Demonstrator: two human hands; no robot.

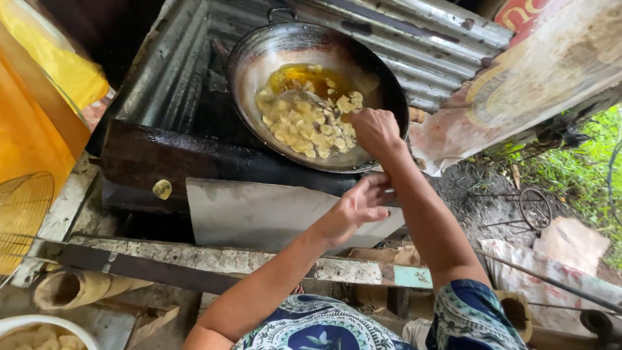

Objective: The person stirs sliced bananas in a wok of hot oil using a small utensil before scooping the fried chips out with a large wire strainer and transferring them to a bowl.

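Head view: one dark metal wok (259, 58) sits tilted on a blackened stove ledge (168, 155), backed by corrugated metal sheeting (421, 39). The wok holds amber oil pooled toward its far side and a dense layer of pale yellow round slices (304, 126), too many and too overlapped to count. One more slice (162, 188) of the same kind lies alone on the front of the ledge, well apart from the wok.

The right hand (374, 131) is above the near right rim of the wok, fingers curled together around a thin metal utensil handle (308, 98) that reaches into the slices; the working end of the utensil is hidden among them. The left hand (358, 204) hangs lower, in front of a grey flat sheet (259, 217) leaning against the stove; its fingers are loosely bent and partly apart, and it holds nothing visible.

One wire mesh skimmer (23, 217) rests at the left edge beside a yellow plastic container (32, 116). One white bowl (19, 322) with pale pieces shows at the lower left corner, partly cut off. One round wire stand (534, 207) lies on the ground at the right, near the grass.
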